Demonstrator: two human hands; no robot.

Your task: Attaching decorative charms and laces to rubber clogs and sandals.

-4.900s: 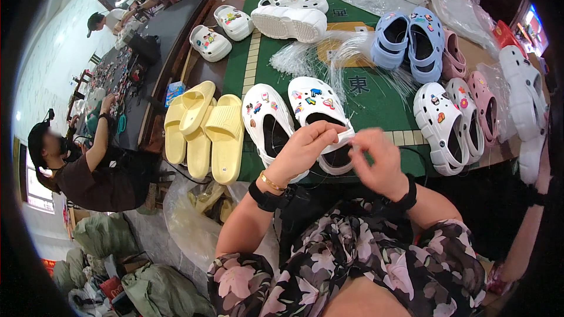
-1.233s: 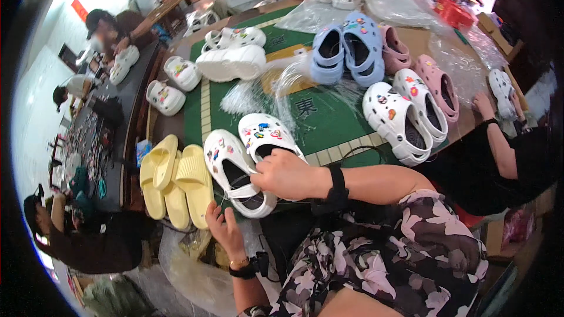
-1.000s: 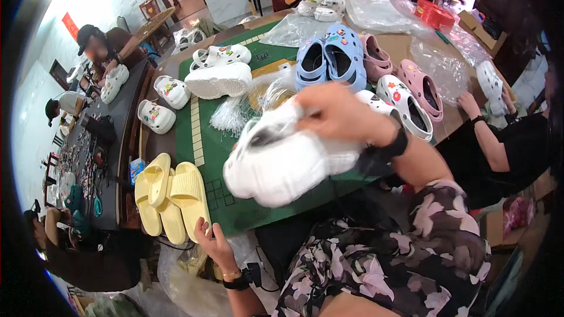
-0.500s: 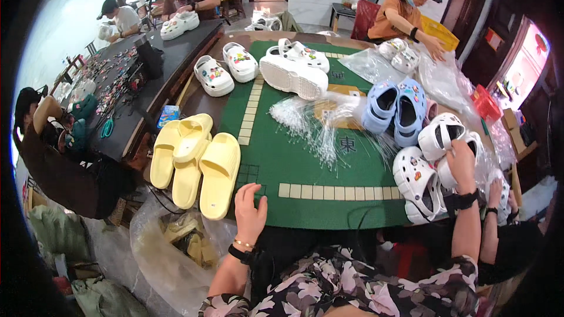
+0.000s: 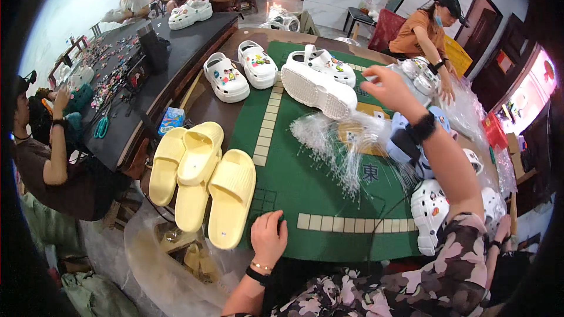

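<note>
Over the tabletop point(image 5: 226, 118), the right hand point(image 5: 388, 89) is stretched toward the far edge, spread and released, just beside white clogs point(image 5: 317, 92) placed near that edge. By the near edge, the left hand point(image 5: 269, 238) is curled loosely; its grip cannot be told.

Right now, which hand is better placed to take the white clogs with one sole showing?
Probably the right: the right hand hangs close beside the white clogs. The left hand is much farther off, at the near edge of the green mat, by the yellow slides.
</note>
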